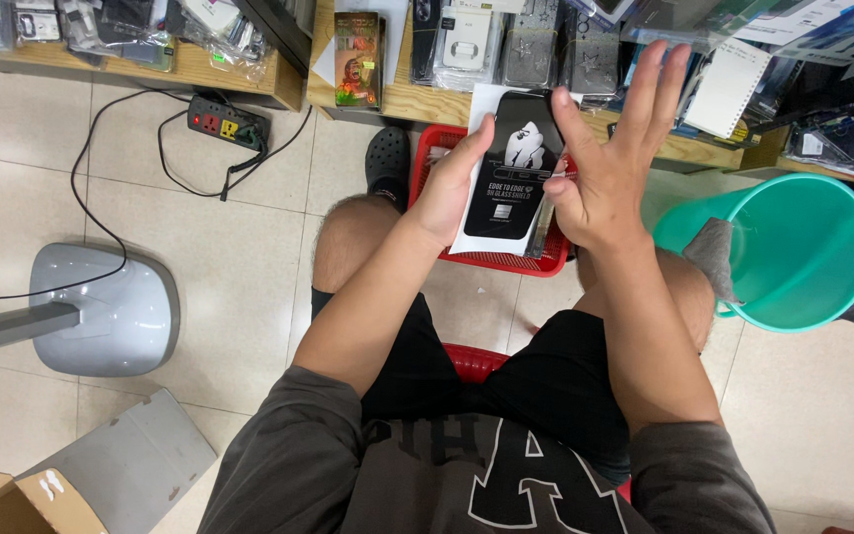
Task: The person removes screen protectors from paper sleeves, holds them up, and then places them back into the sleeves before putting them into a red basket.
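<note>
My left hand [452,183] grips the left edge of a flat black package [514,173] with a white figure printed on it, backed by a white sleeve. My right hand [613,148] presses its thumb against the package's right edge while its fingers are spread and point up. The package is held above a red plastic basket [506,261] that sits on the floor between my knees. I am seated on a red stool [471,361].
A teal bucket [803,252] with a grey rag on its rim stands at the right. Low wooden shelves [427,99] hold several packaged phone cases. A power strip [226,123] with cables, a grey fan base [111,311] and a cardboard box [2,504] are at the left.
</note>
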